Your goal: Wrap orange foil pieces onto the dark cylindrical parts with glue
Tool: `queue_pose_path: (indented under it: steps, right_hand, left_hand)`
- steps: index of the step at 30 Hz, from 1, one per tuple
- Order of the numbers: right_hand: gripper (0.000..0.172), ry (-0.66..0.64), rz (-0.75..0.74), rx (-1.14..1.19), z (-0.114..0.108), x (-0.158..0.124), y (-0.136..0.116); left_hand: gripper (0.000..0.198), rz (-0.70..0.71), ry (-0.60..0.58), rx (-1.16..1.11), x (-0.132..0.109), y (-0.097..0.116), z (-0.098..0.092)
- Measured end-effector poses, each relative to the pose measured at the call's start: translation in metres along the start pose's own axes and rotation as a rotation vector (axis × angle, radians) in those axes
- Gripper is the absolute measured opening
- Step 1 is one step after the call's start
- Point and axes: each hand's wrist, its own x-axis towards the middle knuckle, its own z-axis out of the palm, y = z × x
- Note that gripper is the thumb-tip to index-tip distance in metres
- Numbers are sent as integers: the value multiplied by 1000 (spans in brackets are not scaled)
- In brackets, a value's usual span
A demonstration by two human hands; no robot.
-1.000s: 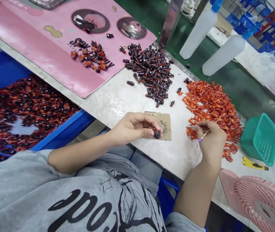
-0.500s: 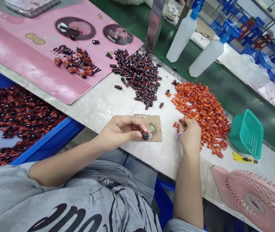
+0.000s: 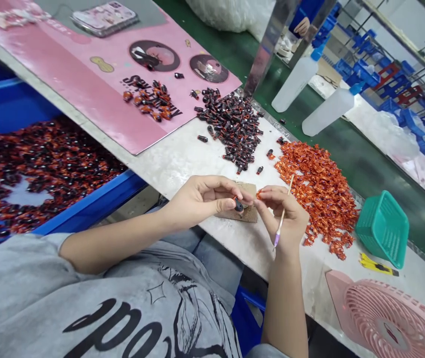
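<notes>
Over the cardboard [image 3: 249, 215], the left hand [image 3: 201, 201] pinches a dark piece [image 3: 238, 205]; at its 3 o'clock, the right hand [image 3: 283, 214] clenches a stick [image 3: 280, 227]

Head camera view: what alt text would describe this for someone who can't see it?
A person's left hand holds a small dark piece above a cardboard scrap, while the right hand holds a thin purple-ended stick and pinches an orange bit. Piles of orange foil scraps and dark capsule-shaped pieces lie on the white workbench.

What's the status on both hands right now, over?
Left hand pinching small dark piece. Right hand holding purple-handled stick, small orange piece at fingertips. Cardboard square beneath.
</notes>
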Motion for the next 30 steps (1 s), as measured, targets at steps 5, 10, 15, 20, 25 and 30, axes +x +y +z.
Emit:
queue_pose_path:
  steps: [5,10,15,20,25,30]
  right_hand:
    - [14,-154,-122,-65,7,-3,-11]
    - [17,-151,-41,-63,6,-6,-11]
    - [21,-25,28,-11,6,-10,-11]
    - [29,126,-124,79,9,-10,-8]
    - [30,102,-142,174,13,-9,-10]
    - [33,49,-84,216,18,-11,-16]
  left_hand:
    - [8,155,51,317,-8,6,3]
    - [9,307,23,451,-4,3,3]
    - [7,148,17,298,0,0,-1]
    - [16,-63,2,-84,2,-5,0]
    - [24,-161,13,-369,6,-5,2]
    - [24,-176,0,-397,4,0,-1]
